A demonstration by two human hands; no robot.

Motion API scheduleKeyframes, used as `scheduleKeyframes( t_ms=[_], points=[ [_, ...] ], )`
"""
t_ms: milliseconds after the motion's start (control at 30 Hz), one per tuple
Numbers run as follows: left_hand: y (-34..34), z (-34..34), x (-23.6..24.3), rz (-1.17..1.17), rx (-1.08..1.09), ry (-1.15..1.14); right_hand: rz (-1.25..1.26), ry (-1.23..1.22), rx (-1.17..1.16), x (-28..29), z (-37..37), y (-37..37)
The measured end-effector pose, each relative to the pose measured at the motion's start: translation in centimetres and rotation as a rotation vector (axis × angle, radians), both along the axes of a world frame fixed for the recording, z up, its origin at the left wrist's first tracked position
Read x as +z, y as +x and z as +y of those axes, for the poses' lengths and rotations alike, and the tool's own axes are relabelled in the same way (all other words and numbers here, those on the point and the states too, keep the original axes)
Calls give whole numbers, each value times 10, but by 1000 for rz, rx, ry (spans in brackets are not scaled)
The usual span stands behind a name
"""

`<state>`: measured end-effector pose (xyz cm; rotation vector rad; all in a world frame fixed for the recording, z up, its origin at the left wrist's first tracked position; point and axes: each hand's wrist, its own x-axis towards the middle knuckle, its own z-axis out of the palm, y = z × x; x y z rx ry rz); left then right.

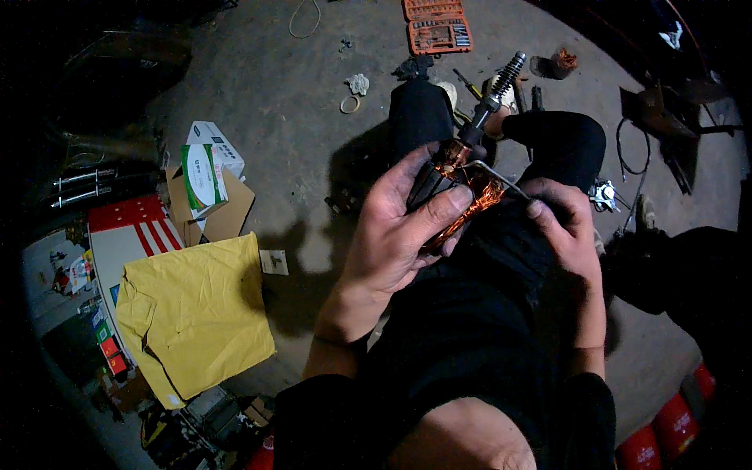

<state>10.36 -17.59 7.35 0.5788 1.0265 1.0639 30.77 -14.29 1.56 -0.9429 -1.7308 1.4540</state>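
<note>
My left hand [407, 215] is wrapped round a motor armature [427, 186], its thumb pressing on the loose copper windings [484, 197]. The armature's shaft [489, 102] points up and away to the right, with a coil spring near its end. My right hand [562, 223] pinches a thin, bent metal rod [501, 178] between thumb and fingers. The rod's curved end reaches the copper wire beside the armature's core. Both hands are above my lap, and the fingers of my left hand under the armature are partly hidden.
An orange tool case [439, 35] lies open on the floor ahead. At the left are a yellow cloth bag [200, 313], a green-and-white box [205, 178] and cardboard. A container with copper scraps [564, 61] stands beyond my feet. Another person's dark-clothed leg [681, 266] is at the right.
</note>
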Motion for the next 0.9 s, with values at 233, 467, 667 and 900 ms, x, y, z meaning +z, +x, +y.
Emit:
scheduleKeyframes(
  t_ms=[233,467,667,900],
  points=[
    [3,5,-7,-89,1,-53,82,5,-90,-14,-9,-9],
    [6,10,-1,-273,21,-123,-31,338,-264,-23,-14,-26],
    [16,6,-3,-303,94,-114,-133,633,-499,-34,-18,-46],
    [34,-3,-11,-376,113,-156,-122,792,-640,-42,-8,-54]
  ],
)
